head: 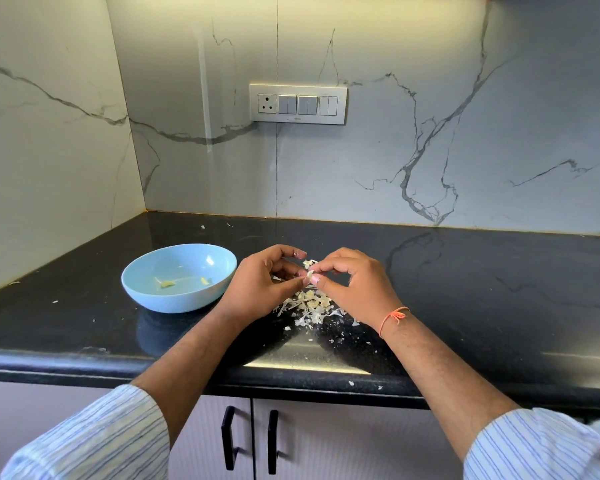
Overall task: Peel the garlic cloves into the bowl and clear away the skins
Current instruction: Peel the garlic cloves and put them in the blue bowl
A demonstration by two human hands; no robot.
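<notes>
Head view: left hand (262, 284) and right hand (352, 284) both pinching one garlic clove (310, 273) above skins (309, 306), catching scraps; bowl (179, 277) at 9 o'clock, within easy drop reach.

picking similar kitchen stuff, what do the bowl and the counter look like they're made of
Bowl: pale blue, smooth with a soft sheen and one small highlight; probably melamine or glazed ceramic, the look leaves it open.
Counter: black, polished, finely speckled, mirroring the veined wall; likely granite or similar stone.
</notes>
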